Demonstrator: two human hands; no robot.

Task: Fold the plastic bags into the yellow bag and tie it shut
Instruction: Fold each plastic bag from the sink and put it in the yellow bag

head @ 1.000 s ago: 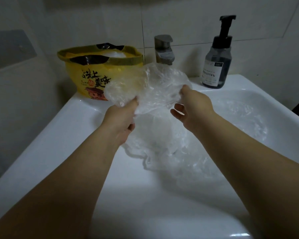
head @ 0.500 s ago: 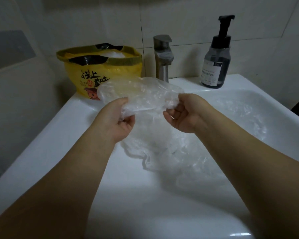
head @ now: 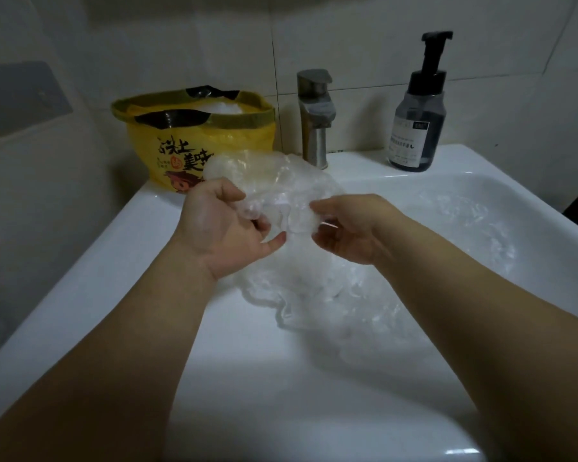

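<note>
In the head view, the left hand (head: pixel 221 228) and the right hand (head: pixel 351 231) met at the centre of the frame above a white sink (head: pixel 107 268). Both held one crumpled clear plastic bag (head: pixel 274 181): the left fingers (head: pixel 271 244) curled round its near edge, and the right ones pinched its other side. More clear plastic bags (head: pixel 317 295) lay in the basin below and to the right. The yellow bag (head: pixel 194 141) stood open on the sink's rim at upper left, with white plastic showing inside. A tap (head: pixel 314 118) and a dark pump bottle (head: pixel 417 125) stood at upper right.
</note>
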